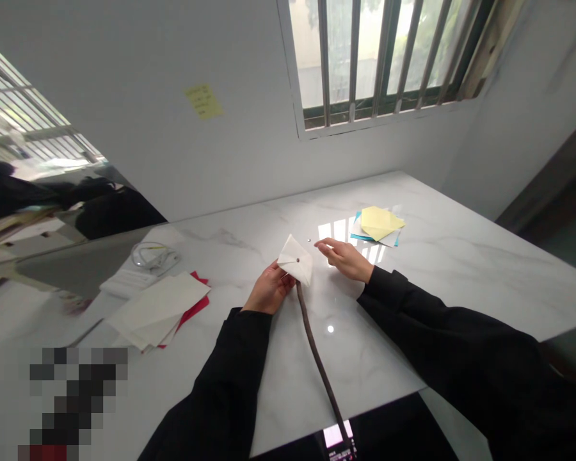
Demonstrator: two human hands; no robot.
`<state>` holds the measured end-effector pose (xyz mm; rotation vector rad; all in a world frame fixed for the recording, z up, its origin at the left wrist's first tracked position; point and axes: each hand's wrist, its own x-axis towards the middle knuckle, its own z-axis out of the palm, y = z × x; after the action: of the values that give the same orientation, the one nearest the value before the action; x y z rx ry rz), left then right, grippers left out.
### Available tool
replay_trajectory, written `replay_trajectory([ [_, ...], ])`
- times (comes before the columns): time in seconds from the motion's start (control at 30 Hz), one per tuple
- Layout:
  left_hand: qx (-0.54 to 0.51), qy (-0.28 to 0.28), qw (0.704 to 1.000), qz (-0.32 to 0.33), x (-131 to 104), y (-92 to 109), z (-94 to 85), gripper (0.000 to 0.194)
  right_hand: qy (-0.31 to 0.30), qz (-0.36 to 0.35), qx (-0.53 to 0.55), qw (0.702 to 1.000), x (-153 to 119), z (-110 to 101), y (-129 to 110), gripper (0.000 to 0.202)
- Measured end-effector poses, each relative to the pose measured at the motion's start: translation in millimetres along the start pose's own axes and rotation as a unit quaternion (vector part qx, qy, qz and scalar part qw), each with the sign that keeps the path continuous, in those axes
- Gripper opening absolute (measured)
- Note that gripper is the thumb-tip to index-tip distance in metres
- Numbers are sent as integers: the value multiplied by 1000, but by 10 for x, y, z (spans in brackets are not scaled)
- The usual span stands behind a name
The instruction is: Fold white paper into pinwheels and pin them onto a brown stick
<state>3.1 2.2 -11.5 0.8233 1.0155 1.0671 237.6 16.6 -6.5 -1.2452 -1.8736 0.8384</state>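
Note:
My left hand (271, 286) is closed on a white folded-paper pinwheel (296, 248), its fingers behind and beside the paper. A small brown dot marks the pinwheel's middle. From under its lower edge a thin brown stick (312, 336) runs toward the front of the table. Fingers stretched forward, my right hand (342, 256) is open to the right of the paper and holds nothing that I can see. Just beyond its index fingertip lies a tiny shiny piece (309, 240), too small to name. Whether the finger touches it I cannot tell.
On the marbled white table (365, 358), yellow, white and blue paper sheets (379, 223) lie at the back right. White and red sheets (166, 307) are at the left, near a coiled white cable (156, 255). A dark screen (388, 429) sits at the front edge.

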Motion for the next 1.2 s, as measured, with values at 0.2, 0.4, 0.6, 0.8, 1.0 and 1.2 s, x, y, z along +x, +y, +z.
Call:
replay_trajectory([
  [0.2, 5, -44, 999, -2, 8, -34, 0, 35, 18, -11, 1, 1000, -25, -12, -2, 67],
  [0.4, -2, -45, 999, -9, 8, -5, 8, 44, -20, 87, -77, 993, 75, 11, 129, 81],
  [0.6, -2, -50, 999, -5, 27, -17, -20, 43, -21, 70, -88, 993, 76, 45, 126, 75],
  [0.8, -2, -48, 999, -8, 32, -28, -25, 44, 45, 10, -38, 998, 4, 31, 21, 57],
  [1.0, -18, -33, 999, -13, 10, -16, 0, 41, 21, 67, -79, 994, 33, 16, 50, 72],
  [1.2, -12, -32, 999, -10, -1, -11, 9, 40, 26, 57, -94, 994, 47, 9, 70, 66],
])
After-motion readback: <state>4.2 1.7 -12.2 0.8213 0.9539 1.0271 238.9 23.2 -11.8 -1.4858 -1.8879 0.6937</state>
